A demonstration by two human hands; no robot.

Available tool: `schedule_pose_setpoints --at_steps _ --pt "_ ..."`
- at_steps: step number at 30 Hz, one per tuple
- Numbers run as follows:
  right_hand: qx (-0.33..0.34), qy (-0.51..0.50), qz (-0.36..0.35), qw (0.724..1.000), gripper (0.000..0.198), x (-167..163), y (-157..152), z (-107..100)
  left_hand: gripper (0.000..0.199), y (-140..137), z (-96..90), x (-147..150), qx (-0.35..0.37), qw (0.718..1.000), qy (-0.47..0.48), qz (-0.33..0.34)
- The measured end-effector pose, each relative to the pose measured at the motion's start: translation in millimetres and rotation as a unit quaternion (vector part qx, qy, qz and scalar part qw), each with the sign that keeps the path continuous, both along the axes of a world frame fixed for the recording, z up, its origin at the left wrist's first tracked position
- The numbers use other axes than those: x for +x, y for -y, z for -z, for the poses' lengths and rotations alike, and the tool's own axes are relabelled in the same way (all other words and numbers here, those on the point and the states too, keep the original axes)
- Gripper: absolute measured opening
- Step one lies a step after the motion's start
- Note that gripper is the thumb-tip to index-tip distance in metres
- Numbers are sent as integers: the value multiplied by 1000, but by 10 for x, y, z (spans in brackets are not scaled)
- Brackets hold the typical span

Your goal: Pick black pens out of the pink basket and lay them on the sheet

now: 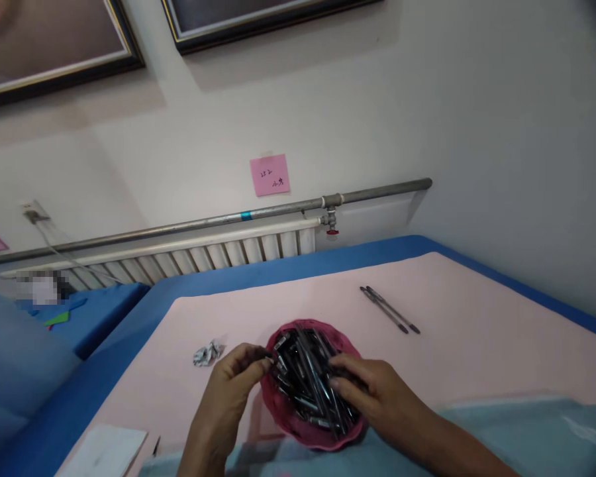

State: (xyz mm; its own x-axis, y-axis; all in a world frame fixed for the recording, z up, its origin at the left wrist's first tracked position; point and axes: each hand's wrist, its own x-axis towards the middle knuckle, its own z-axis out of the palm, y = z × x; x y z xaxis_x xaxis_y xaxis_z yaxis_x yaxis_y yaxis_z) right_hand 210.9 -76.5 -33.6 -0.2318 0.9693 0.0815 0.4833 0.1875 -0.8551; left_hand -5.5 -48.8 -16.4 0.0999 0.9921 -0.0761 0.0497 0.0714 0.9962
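Note:
A round pink basket (273, 401) stands in front of me, heaped with clear pen barrels and small black pen parts (302, 371). At its left rim my left hand (233, 377) is closed in a pinch on a small dark pen part (268, 358); its exact kind is hard to make out. My right hand (372, 391) reaches over the basket's right side, thumb and fingers closed around a dark pen part (350, 379), mostly hidden by the fingers. Two pens (390, 310) with clear barrels and dark ends lie side by side beyond the basket, to the right.
A pink sheet (477, 331) covers the blue table (298, 262). On it lie a crumpled wrapper (208, 353), white paper (104, 450) and a small dark piece (156, 445). Light blue cloth (516, 430) runs along the near edge. A radiator (228, 255) and pipe (189, 227) line the wall.

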Motion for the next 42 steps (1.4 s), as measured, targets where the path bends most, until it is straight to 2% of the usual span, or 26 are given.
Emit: schedule_pose_setpoints --at_steps 4,7,19,28,37,39,42 --pt "13 18 -68 997 16 -90 94 -29 15 -12 15 34 -74 978 189 -34" --pt "13 26 -82 996 15 -126 127 -50 18 -5 35 93 -100 965 242 -32" --pt "6 32 -74 997 14 -120 116 -40 17 60 1 214 -106 970 216 20" --pt "19 40 -40 998 14 -131 122 -29 18 51 95 341 -109 972 208 10" --pt "91 87 -4 992 16 -111 144 97 18 78 161 448 -138 945 297 10" --pt "84 75 1 994 16 -119 148 84 19 81 203 473 -142 939 313 9" --pt "28 20 -1 999 15 -136 140 46 21 86 267 529 -151 928 341 -6"
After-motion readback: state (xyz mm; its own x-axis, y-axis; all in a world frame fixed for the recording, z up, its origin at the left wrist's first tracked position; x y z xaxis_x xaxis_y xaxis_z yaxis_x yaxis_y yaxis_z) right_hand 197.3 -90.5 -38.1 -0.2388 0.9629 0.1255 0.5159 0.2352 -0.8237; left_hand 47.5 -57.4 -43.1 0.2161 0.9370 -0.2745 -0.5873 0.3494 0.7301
